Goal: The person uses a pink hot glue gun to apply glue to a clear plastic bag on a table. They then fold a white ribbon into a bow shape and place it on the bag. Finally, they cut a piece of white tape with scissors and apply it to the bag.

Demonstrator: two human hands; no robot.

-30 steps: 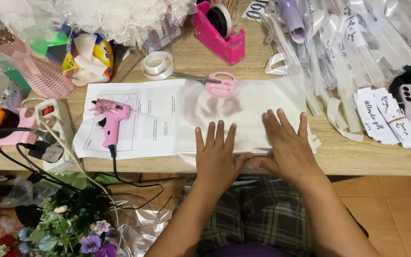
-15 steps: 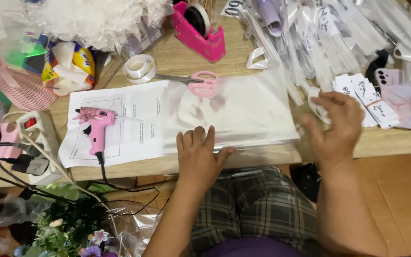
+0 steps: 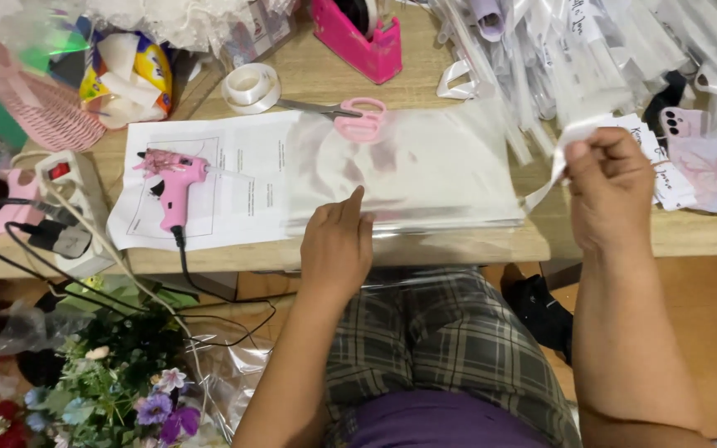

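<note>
two hands work at the wooden table (image 3: pixel 425 79): the left hand (image 3: pixel 338 245) rests flat, fingers together, on the near edge of the clear plastic sheets (image 3: pixel 408 174); the right hand (image 3: pixel 612 191) is raised at the right, fingers pinched on one white paper strip (image 3: pixel 562 153). the glossy, see-through stack lies mid-table. one pink glue gun (image 3: pixel 174 178), one pair of pink scissors (image 3: pixel 350 120), one tape roll (image 3: pixel 251 85).
</note>
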